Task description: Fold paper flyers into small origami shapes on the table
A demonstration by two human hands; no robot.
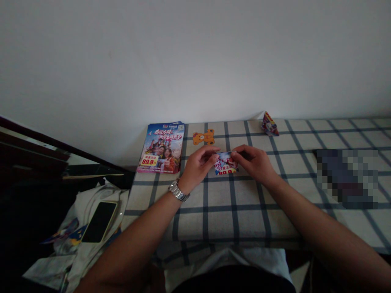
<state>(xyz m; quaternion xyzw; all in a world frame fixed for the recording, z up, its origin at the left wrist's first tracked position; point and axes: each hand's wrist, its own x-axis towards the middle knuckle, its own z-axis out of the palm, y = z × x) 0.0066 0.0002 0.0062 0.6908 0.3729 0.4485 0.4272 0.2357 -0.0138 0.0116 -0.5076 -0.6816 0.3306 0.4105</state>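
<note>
Between my two hands, just above the checked tablecloth, is a small folded flyer with printed colours and part of a red price showing. My left hand, with a metal watch on the wrist, pinches its left edge between thumb and fingers. On the opposite side, my right hand grips the upper right corner the same way. Both hands are closed on the paper. A flat bear-shaped cutout lies just beyond my left hand. How the back of the folded flyer looks is hidden.
A stack of flyers lies at the table's left end. Near the wall stands a folded paper piece. A blurred-out dark object lies at the right. Left of the table, a phone rests on a pale bag.
</note>
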